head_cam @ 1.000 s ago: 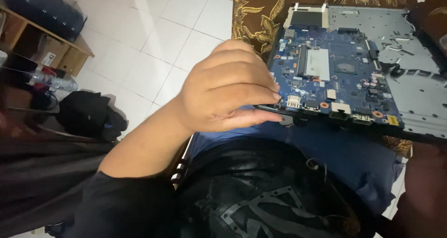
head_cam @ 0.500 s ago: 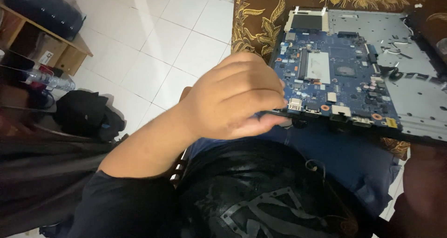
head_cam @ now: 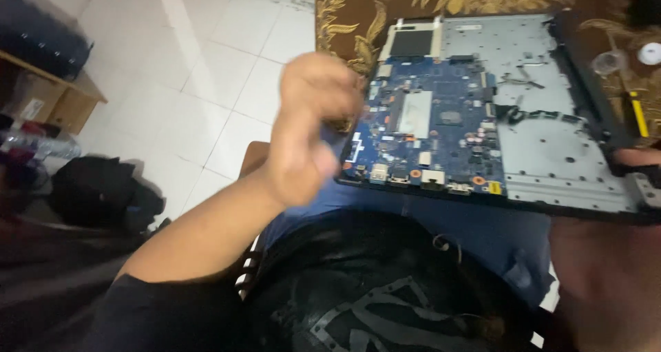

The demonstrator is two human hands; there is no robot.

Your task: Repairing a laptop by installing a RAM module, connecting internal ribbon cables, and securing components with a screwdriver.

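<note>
An opened laptop base (head_cam: 551,152) rests on my lap, its grey metal tray bare on the right. The blue motherboard (head_cam: 427,128) sits in its left half. My left hand (head_cam: 310,131) hovers, blurred, just off the board's left edge with fingers curled; I cannot make out whether it holds anything. My right hand (head_cam: 609,276) is at the lower right under the base's right end, and one finger (head_cam: 637,157) lies over that edge, gripping it.
A brown and gold patterned cloth (head_cam: 344,21) lies under the laptop. A yellow-handled tool (head_cam: 638,114) and a small white round part (head_cam: 648,53) lie at the far right. On the white tiled floor to the left are a black bag (head_cam: 103,190) and a wooden shelf (head_cam: 55,97).
My left hand has lifted off the board's front-left corner and moved up and left, now blurred. The view has shifted so more of the board shows.
</note>
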